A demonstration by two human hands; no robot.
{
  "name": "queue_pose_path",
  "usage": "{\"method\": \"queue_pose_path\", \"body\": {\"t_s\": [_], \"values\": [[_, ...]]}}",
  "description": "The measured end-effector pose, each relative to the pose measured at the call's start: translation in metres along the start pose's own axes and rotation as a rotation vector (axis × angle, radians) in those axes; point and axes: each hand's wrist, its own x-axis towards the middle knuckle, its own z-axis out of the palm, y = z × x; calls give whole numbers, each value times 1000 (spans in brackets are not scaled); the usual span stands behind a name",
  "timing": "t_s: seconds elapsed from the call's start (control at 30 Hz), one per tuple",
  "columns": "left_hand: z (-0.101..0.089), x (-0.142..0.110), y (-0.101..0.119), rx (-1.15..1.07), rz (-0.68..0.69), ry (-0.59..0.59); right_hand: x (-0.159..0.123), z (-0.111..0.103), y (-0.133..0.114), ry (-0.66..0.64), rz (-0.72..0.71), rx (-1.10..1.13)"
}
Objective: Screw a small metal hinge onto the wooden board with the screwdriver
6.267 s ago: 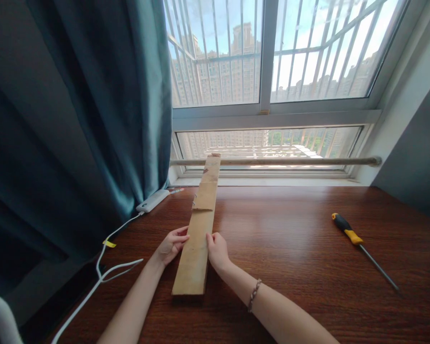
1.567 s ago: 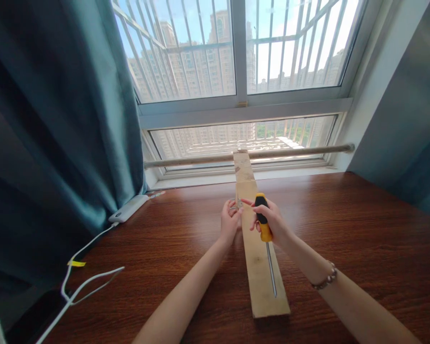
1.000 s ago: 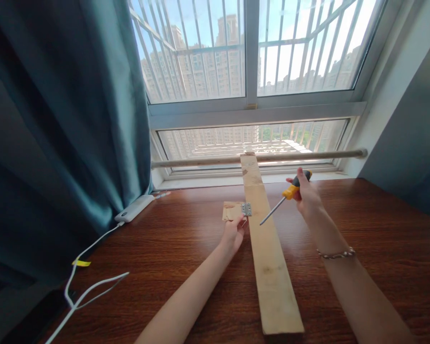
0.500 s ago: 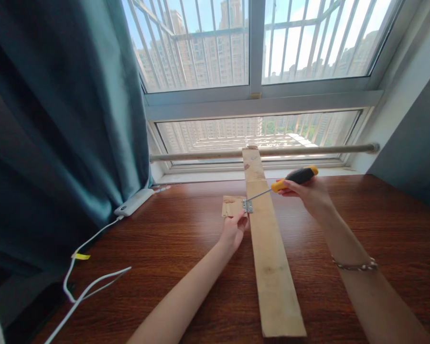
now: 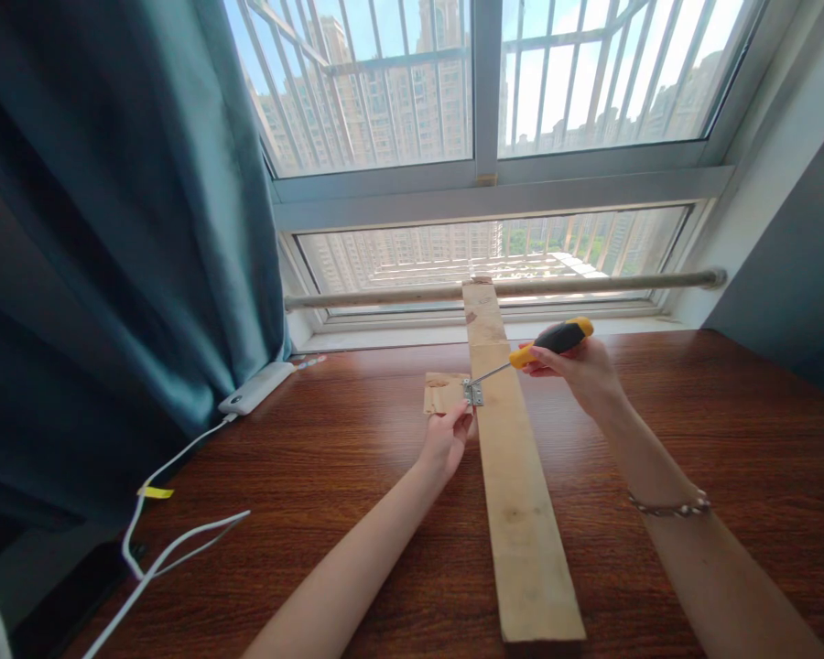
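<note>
A long pale wooden board [image 5: 522, 494] runs from near me toward the window. Beside its left edge lies a small wooden piece [image 5: 443, 392], with a metal hinge [image 5: 473, 393] spanning the two. My left hand [image 5: 446, 439] pinches the near edge of the small piece, thumb close to the hinge; the fingers underneath are partly hidden. In my right hand [image 5: 580, 366] is a screwdriver [image 5: 556, 339] with a yellow and black handle. Its shaft slants down to the left, and the tip meets the hinge at its upper part. Any screw under the tip is too small to make out.
The brown wood-grain tabletop [image 5: 316, 448] reaches to the window sill. A white power strip [image 5: 257, 387] and its white cable [image 5: 171, 458] lie at left, next to the dark blue curtain [image 5: 151, 201]. A horizontal rail [image 5: 590, 286] crosses before the window, behind the board's far end.
My right hand and the screwdriver have shifted slightly left, and the handle sits a little differently. The tip stays at the hinge, and my left hand keeps its place.
</note>
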Motion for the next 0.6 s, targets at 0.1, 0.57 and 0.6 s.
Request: {"method": "queue_pose_path", "body": {"t_s": [0.1, 0.57, 0.6], "values": [[-2, 1, -1, -4, 2, -17, 0, 0, 0, 8, -10, -2], [-3, 2, -1, 16, -3, -20, -1, 1, -1, 70, -66, 13], [-4, 2, -1, 12, -3, -21, -1, 1, -1, 67, -62, 9]]}}
